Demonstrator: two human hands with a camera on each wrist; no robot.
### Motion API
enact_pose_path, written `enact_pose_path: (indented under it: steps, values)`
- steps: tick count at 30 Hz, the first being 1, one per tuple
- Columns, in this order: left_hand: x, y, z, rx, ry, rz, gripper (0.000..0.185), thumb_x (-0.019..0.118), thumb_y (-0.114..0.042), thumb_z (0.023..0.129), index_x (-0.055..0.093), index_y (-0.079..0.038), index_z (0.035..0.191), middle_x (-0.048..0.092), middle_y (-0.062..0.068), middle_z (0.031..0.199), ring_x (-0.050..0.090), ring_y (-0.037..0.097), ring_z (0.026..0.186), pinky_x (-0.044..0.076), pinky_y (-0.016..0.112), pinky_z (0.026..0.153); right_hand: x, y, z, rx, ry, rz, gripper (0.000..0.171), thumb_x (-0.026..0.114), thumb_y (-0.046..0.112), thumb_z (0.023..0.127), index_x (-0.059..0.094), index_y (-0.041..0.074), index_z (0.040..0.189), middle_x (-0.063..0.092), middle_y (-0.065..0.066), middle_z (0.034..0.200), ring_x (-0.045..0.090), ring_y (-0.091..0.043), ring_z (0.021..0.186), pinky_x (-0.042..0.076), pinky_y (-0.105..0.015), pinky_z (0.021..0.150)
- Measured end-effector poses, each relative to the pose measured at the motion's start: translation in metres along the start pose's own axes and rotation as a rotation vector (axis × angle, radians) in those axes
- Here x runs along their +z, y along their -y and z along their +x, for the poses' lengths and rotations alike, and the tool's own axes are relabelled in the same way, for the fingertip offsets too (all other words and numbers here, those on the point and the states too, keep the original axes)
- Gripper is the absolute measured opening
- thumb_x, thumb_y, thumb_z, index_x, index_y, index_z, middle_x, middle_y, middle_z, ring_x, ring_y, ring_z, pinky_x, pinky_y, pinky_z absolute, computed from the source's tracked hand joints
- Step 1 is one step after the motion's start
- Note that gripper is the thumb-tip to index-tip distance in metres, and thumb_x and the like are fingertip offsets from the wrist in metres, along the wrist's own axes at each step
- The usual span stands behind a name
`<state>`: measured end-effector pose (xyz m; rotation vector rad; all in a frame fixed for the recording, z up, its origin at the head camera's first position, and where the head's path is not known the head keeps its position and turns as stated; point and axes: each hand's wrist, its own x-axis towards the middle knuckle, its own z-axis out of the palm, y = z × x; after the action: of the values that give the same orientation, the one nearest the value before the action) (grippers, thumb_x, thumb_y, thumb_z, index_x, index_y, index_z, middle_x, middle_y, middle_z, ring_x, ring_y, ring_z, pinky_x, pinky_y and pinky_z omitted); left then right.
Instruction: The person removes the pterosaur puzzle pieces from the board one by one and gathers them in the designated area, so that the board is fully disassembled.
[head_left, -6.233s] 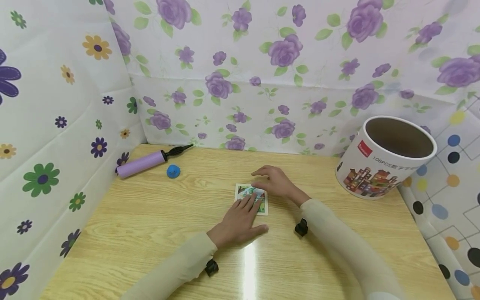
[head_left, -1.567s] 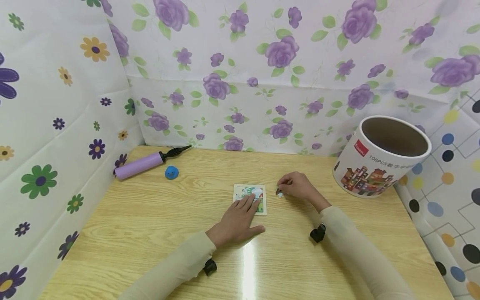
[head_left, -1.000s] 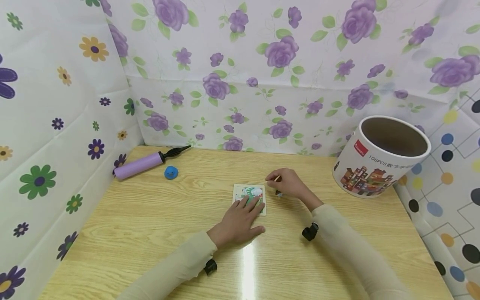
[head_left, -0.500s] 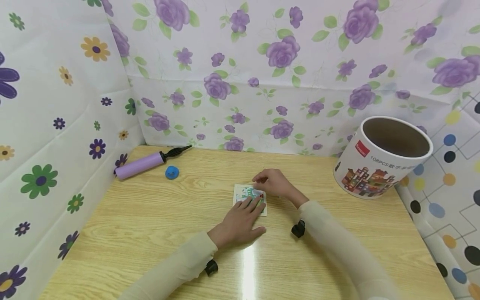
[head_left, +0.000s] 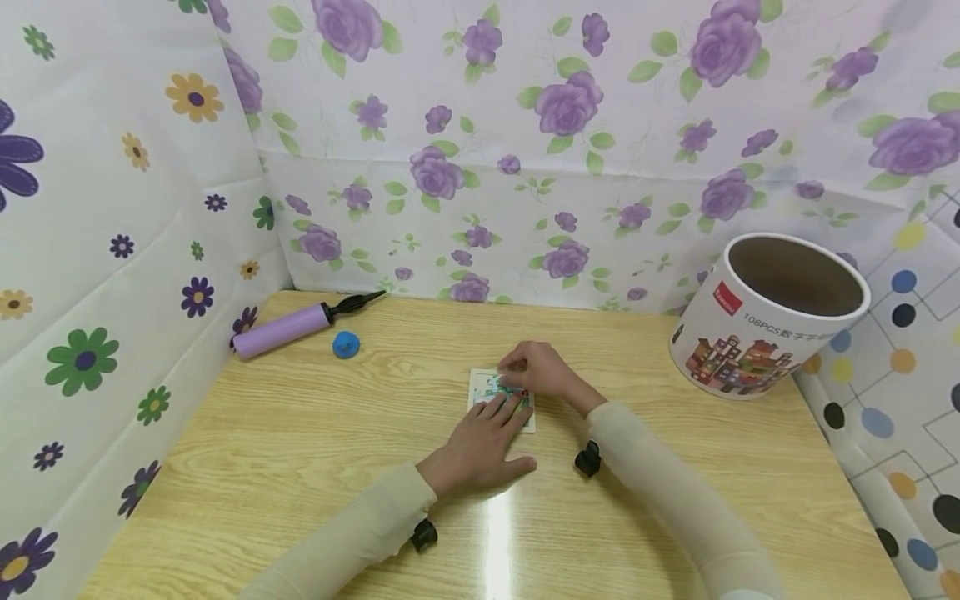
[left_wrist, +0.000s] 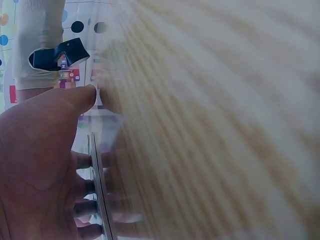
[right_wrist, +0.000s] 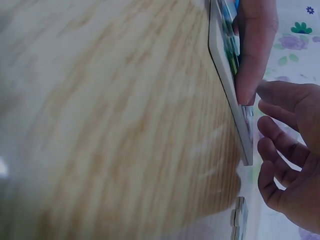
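the light wooden table [head_left: 315, 467] fills the head view, walled round by flower-printed sheeting. at its far right stands the big white cardboard tub with a printed town on its side [head_left: 757, 333], tilted, mouth open; from here its inside looks dark. far left lie the lilac tube-shaped hand pump with a black nozzle [head_left: 288, 326] and, just beside it, the small blue lump [head_left: 347, 342], apart from each other.

near the table's middle lies the small square picture puzzle board with a pale frame [head_left: 501, 398]. the left hand [head_left: 480, 446] lies flat with straight fingers pressing the board's near part; the left wrist view shows the board edge-on [left_wrist: 100, 195] under those fingers [left_wrist: 85, 185]. the right hand [head_left: 542, 371] sits on the board's far edge, fingers curled down; whether they pinch a piece cannot be told from the head view. the right wrist view adds what the head view lacks: a fingertip [right_wrist: 250, 85] pressing the board's face, and a loose pale puzzle piece [right_wrist: 240, 217] lying on the table beside the board.
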<state>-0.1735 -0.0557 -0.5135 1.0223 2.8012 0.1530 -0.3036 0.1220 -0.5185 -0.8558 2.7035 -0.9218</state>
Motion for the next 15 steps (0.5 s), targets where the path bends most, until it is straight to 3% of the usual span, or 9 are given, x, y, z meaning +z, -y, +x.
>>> enact_pose_path:
  steps: [15]
  values:
    - [0.0025,0.0008,0.0013,-0.005,-0.004,0.036,0.082,0.037,-0.068,0.102,0.024,-0.016,0.164,0.02,0.011,0.17,0.018,0.031,0.157,0.028,0.053,0.121,0.0047,0.0013,0.0009,-0.006,0.03,-0.004,0.021,0.078,0.029,0.092,0.081,0.014,0.107,0.071,0.002,0.103,0.062,-0.012,0.088,0.053,-0.033,0.076]
